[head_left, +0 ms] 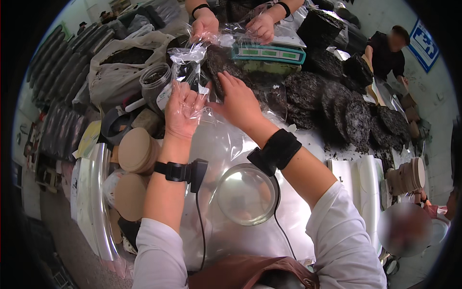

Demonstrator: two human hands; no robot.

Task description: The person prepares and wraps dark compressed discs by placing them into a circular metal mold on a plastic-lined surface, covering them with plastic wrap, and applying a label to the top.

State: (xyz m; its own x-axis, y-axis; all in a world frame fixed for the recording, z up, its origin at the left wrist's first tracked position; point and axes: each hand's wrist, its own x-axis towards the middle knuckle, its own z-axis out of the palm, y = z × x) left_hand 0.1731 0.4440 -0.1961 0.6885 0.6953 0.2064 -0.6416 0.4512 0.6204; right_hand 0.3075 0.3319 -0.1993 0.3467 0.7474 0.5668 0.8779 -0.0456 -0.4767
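Observation:
My left hand [182,107] is closed on a clear plastic bag [190,60], its fingers curled into the crinkled film. My right hand [239,98] lies with straight fingers against the near side of a dark, flaky round cake [222,67], which looks like dried seaweed. Its thumb points toward the film at my left hand. Across the table, a co-worker's hands [260,28] are close to the same clear plastic, beyond the cake. Below my wrists, a round clear glass dish or ring [245,194] rests on the shiny metal tabletop [226,255].
A teal scale [268,53] stands beyond my right hand. Stacked dark cakes [332,103] fill the right. A clear jar [155,81], an open plastic sack [126,60] and round brown discs [138,150] crowd the left. White packets [356,185] lie at the right edge.

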